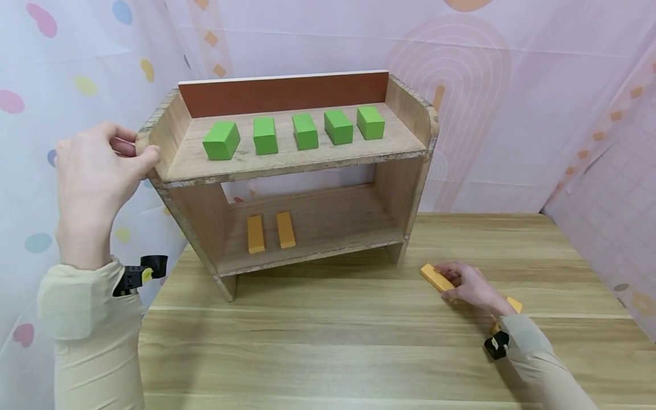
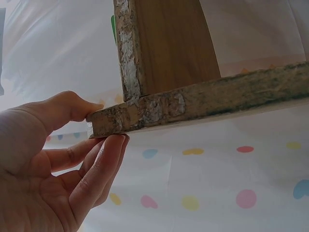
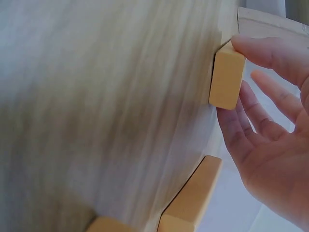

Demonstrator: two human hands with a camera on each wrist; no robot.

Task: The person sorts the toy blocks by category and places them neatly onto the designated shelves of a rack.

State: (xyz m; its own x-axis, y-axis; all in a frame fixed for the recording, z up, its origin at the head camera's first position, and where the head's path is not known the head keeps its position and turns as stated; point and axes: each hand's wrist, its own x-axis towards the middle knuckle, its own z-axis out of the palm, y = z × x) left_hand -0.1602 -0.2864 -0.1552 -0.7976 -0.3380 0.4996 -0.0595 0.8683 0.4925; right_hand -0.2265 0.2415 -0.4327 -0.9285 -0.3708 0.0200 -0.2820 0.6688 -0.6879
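Note:
My left hand (image 1: 94, 171) pinches the upper left side panel of a two-tier wooden shelf (image 1: 297, 168). The left wrist view shows the thumb and fingers on either side of the panel's edge (image 2: 108, 121). At the right, my right hand (image 1: 474, 289) holds an orange block (image 1: 434, 277) between thumb and fingers, low at the tabletop. In the right wrist view that block (image 3: 227, 77) shows its end face. Two more orange blocks (image 1: 255, 233) lie on the lower shelf board. Several green blocks (image 1: 305, 131) stand in a row on the upper board.
More orange blocks (image 1: 514, 304) lie on the wooden table (image 1: 328, 336) behind the right wrist, partly hidden by it; the right wrist view shows another orange block (image 3: 190, 198) near the hand. A patterned cloth (image 1: 512, 114) hangs behind the table.

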